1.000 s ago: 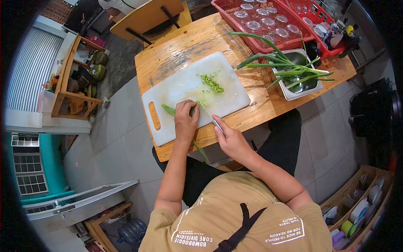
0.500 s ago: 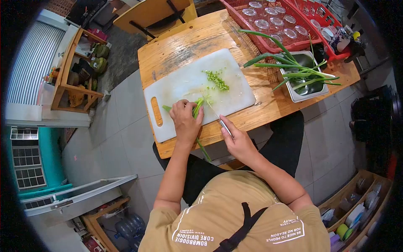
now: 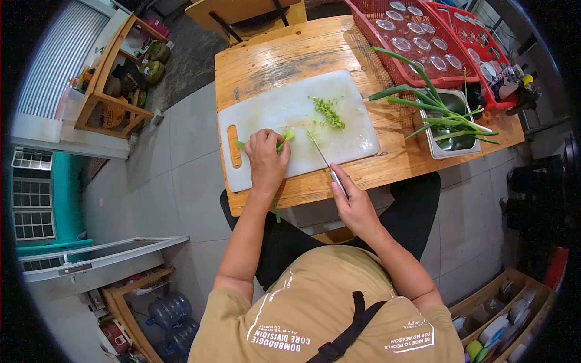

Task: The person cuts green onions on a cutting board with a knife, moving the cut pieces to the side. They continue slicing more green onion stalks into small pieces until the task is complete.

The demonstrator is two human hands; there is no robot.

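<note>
A white cutting board (image 3: 296,100) with a slot handle lies on the wooden table. My left hand (image 3: 268,158) is closed around a bunch of green onions (image 3: 286,138) on the board's left half; cut ends stick out by the thumb and a leaf hangs below the table edge. My right hand (image 3: 352,202) grips the handle of a knife (image 3: 321,154), its blade angled over the board, apart from the bunch. A small heap of chopped green onion (image 3: 328,114) sits on the right half, with a few bits scattered around it.
Long green onions (image 3: 439,109) lie across a metal container (image 3: 451,152) at the table's right. Behind it, a red basket (image 3: 387,60) holds several upturned glasses, beside another red basket (image 3: 502,100). A wooden chair (image 3: 242,18) stands beyond the wooden table (image 3: 266,57).
The knife has moved away from the green onions, to the right, and a gap now shows between blade and bunch. My left hand still holds the bunch. The whole view has shifted slightly.
</note>
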